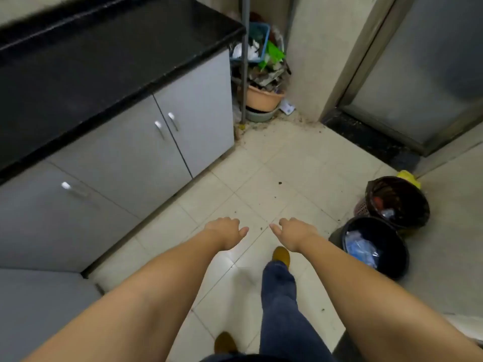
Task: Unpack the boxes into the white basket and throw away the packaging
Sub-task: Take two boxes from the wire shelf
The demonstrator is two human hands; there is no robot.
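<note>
Both my arms reach forward and down over the tiled floor. My left hand hangs with its fingers curled under and nothing in it. My right hand is a short way to its right, fingers also curled, thumb pointing left, holding nothing. Two black-lined bins stand on the floor to the right: the nearer bin holds crumpled blue and clear plastic packaging, the farther bin holds mixed rubbish. No boxes and no white basket are in view.
A black countertop over grey cabinet doors runs along the left. A metal rack with a blue basket, tubs and clutter fills the far corner. A door stands at the right. My legs and brown shoes are below.
</note>
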